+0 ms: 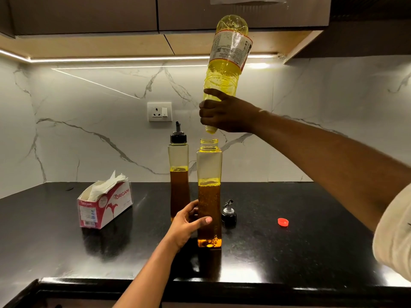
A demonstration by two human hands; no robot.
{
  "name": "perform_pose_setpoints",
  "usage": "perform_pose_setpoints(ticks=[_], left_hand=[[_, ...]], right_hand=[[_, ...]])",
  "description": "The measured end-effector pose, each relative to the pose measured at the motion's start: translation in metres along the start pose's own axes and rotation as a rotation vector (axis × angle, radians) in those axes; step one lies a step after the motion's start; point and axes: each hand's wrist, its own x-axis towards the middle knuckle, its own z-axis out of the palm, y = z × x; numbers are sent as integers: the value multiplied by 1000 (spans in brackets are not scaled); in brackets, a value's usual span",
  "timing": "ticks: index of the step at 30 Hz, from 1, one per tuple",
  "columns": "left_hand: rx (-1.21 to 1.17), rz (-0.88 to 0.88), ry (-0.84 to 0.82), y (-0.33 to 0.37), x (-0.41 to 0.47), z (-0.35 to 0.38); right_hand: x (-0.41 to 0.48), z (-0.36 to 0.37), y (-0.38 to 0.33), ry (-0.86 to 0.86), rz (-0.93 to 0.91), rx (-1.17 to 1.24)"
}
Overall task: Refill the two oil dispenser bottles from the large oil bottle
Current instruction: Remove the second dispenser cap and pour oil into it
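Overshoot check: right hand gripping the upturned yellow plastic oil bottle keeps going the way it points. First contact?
Way looks free for the right hand until the white veined marble backsplash, probably above the white wall socket; depth is unclear.

Upturned large oil bottle (228,56) above uncapped half-full dispenser (209,192).

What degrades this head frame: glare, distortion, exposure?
Head view: the white LED strip under the cabinets clips to white; the glossy black stone countertop carries patchy glare; wide-angle bowing curves its front edge; the right hand gripping the upturned large yellow plastic oil bottle is underexposed; the clear square uncapped dispenser bottle in the left hand reads sharp.
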Motion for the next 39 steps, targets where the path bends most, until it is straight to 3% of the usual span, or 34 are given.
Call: perform_pose_setpoints(ticks=[22,27,34,39], left_hand=[[20,0,2,1,1,0],[27,3,4,4,-2,2],[29,3,-1,6,-3,2],[25,3,-1,7,-5,3]], right_hand=[[-3,-1,-20,-31,55,97],[-7,-7,-25,-136,159,174],[-11,-15,-20,-412,268,276],[-14,-14,-25,-408,357,386]])
